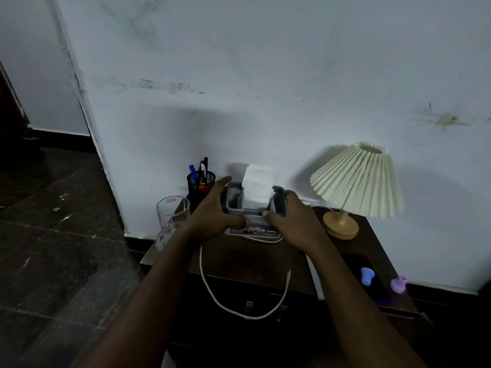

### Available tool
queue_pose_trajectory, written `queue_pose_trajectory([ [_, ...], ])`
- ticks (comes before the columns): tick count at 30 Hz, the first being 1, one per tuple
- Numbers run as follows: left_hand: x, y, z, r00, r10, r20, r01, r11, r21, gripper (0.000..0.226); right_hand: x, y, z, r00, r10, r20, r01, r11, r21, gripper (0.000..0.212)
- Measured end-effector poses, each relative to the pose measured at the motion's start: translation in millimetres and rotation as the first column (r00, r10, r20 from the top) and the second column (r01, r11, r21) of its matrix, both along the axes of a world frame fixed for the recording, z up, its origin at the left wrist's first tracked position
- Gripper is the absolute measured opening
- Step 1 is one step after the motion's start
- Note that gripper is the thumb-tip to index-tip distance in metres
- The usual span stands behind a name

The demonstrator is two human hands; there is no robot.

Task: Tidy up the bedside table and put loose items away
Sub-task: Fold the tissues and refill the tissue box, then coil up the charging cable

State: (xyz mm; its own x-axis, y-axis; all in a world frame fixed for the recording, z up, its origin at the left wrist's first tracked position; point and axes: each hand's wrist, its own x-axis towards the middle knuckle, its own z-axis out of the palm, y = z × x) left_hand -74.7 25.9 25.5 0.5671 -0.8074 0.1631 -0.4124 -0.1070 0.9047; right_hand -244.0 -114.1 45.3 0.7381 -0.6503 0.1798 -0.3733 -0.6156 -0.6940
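A grey tissue box [253, 226] with a white tissue [257, 185] sticking up stands at the back of the dark wooden bedside table [249, 264]. My left hand [212, 212] grips its left side, fingers curled round the far edge. My right hand [291, 217] grips its right side, thumb on the front rim. A white cable [212, 293] runs from under the box and loops over the table's front edge.
A clear glass [171, 216] stands at the table's left edge, a black mesh pen holder [201, 181] behind it. A pleated lamp [357, 181] on a wooden base stands at the right. A dark phone [369, 282], a blue piece [367, 275] and a purple piece [398, 284] lie front right.
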Motion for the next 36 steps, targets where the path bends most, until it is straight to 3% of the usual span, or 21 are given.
queue_pose_trajectory([
  [5, -11, -7, -2, 0.985, -0.032, -0.169, 0.02, 0.997, -0.069, 0.128, 0, -8, 9, 0.967, -0.215, 0.14, 0.248, 0.924, -0.292, 0.027],
  [9, -1, -21, -15, 0.964, 0.108, -0.245, -0.114, 0.993, -0.013, 0.085, 5, -25, 52, 0.941, -0.248, 0.231, 0.317, 0.885, -0.342, 0.036],
  [10, 0, -28, -21, 0.972, 0.144, -0.187, -0.142, 0.99, 0.028, 0.073, 9, -30, 64, 0.935, -0.259, 0.244, 0.332, 0.88, -0.339, 0.037],
  [12, 0, -42, -32, 0.982, 0.136, 0.133, -0.16, 0.969, 0.188, 0.055, 18, -40, 79, 0.924, -0.282, 0.256, 0.356, 0.879, -0.317, 0.041],
  [14, -3, -57, -43, 0.897, 0.013, 0.442, -0.164, 0.938, 0.305, 0.055, 25, -47, 82, 0.918, -0.291, 0.271, 0.366, 0.886, -0.286, 0.044],
  [18, -7, -88, -61, 0.877, -0.139, 0.459, -0.095, 0.888, 0.45, 0.082, 33, -46, 67, 0.905, -0.335, 0.26, 0.401, 0.876, -0.269, 0.044],
  [22, -7, -112, -76, 0.84, -0.157, 0.519, -0.13, 0.871, 0.474, 0.09, 46, -45, 45, 0.902, -0.365, 0.228, 0.42, 0.865, -0.274, 0.043],
  [27, 2, -118, -83, 0.849, -0.191, 0.493, -0.134, 0.824, 0.55, 0.083, 65, -51, 33, 0.909, -0.364, 0.205, 0.401, 0.896, -0.188, 0.042],
  [36, 1, -80, -100, 0.794, -0.233, 0.562, -0.078, 0.877, 0.475, 0.061, 104, -42, -15, 0.945, -0.32, 0.067, 0.326, 0.932, -0.158, 0.031],
])
